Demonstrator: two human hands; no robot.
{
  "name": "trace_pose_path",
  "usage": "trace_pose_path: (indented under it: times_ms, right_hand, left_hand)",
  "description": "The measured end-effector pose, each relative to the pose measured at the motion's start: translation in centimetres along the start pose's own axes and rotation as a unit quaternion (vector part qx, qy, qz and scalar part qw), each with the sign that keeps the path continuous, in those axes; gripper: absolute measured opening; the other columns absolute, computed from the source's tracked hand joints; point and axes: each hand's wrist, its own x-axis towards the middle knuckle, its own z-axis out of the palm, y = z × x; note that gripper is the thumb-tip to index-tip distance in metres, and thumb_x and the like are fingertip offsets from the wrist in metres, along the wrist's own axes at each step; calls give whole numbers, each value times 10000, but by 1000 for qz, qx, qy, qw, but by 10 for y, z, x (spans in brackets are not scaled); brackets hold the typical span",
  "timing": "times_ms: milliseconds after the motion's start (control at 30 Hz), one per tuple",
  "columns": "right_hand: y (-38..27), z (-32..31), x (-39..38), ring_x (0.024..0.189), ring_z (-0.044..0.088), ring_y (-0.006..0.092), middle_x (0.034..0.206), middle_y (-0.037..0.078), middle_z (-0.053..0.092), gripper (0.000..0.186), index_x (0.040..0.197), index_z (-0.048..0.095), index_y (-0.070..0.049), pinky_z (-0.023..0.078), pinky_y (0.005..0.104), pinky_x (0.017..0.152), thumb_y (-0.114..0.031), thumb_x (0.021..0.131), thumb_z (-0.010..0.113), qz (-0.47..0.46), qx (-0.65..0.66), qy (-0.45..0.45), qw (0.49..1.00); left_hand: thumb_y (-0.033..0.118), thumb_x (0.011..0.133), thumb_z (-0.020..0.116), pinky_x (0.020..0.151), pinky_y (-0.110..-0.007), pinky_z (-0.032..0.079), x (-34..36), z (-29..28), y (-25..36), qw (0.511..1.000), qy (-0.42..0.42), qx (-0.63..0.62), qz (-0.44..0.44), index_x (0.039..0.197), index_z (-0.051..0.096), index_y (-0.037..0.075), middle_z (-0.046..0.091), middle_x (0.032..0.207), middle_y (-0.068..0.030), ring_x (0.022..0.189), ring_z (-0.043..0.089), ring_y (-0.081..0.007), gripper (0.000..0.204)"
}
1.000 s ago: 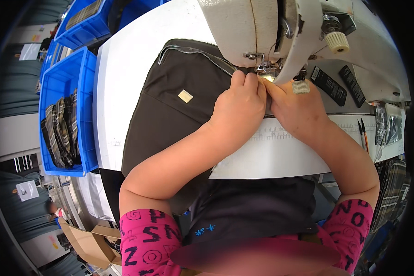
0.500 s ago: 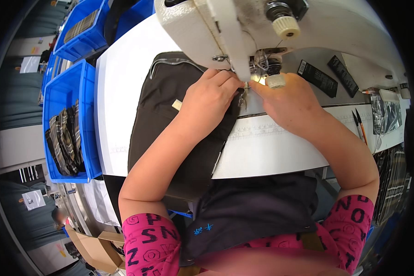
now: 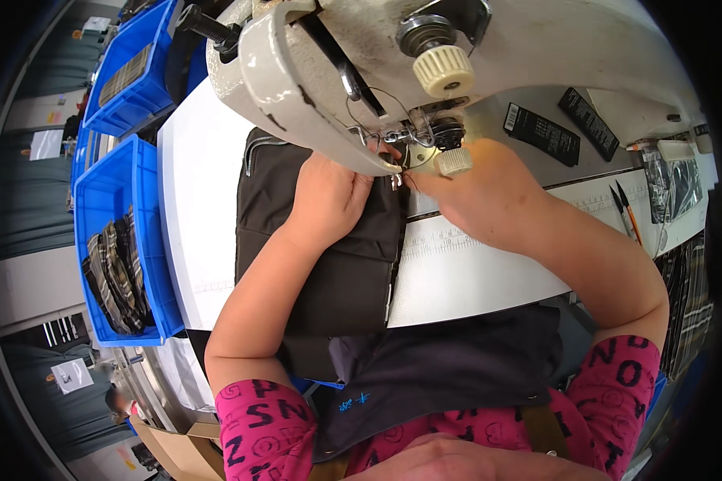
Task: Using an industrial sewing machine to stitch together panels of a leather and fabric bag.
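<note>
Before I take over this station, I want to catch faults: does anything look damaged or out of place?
On the sewing machine, the curved white piece in front has dark patches along its edges, perhaps chipped paint, odd against the pale surface. Nothing else stands out; no spill shows.

To your left: blue plastic bin (image 3: pixel 166 280), brown-and-black plaid fabric (image 3: pixel 116 276) bunched inside. Farther off from you, second blue bin (image 3: pixel 159 58) holding folded plaid piece (image 3: pixel 126 76). To your upper right: two black printed cards (image 3: pixel 541 132), lying side by side, slightly apart. Nearer your right arm: orange pen (image 3: pixel 632 218) beside dark one, clear plastic bag (image 3: pixel 682 188) just past them. Below table (image 3: pixel 196 180) edge on your right: plaid cloth (image 3: pixel 687 313). Lower left of you: open cardboard box (image 3: pixel 180 453). Beyond: dark curtain (image 3: pixel 28 196), white paper sheet (image 3: pixel 72 375) on it.
</note>
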Motion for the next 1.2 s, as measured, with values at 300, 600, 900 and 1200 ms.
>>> trace_pose_path:
  times_ms: [300, 600, 900, 1200]
  right_hand:
    - [-8, 5, -2, 876, 662, 224, 880, 39, 638, 366, 1207, 734, -68, 528, 359, 730, -122, 851, 663, -70, 23, -27, 997]
    - [-5, -2, -4, 878, 676, 232, 892, 59, 664, 307, 1153, 728, -34, 531, 375, 724, -111, 869, 641, -98, 16, -55, 993]
    - [-3, -18, 0, 784, 686, 278, 764, 81, 645, 269, 1087, 737, -34, 541, 413, 700, -92, 838, 655, -72, 48, -94, 992]
    - [-1, -19, 2, 757, 682, 276, 751, 73, 652, 214, 1021, 727, -44, 539, 416, 694, -81, 816, 678, -24, 31, -61, 997]
  left_hand:
    - [46, 967, 584, 835, -459, 548, -3, -9, 7, 994, -29, -95, -48, 1144, 716, 82, 744, 1079, -126, 993, 689, -383, 224]
    - [18, 968, 625, 946, -506, 493, -2, -14, 22, 997, -80, 10, 21, 1181, 598, 69, 721, 1068, -87, 958, 686, -350, 220]
    - [-18, 965, 592, 957, -483, 523, -13, 0, 33, 999, -36, -4, -3, 1227, 567, 47, 735, 1227, -91, 1071, 704, -340, 271]
    - [-29, 927, 619, 878, -450, 550, -13, 14, 17, 1000, 26, -14, 7, 1219, 580, 32, 734, 1208, -117, 1024, 699, -368, 301]
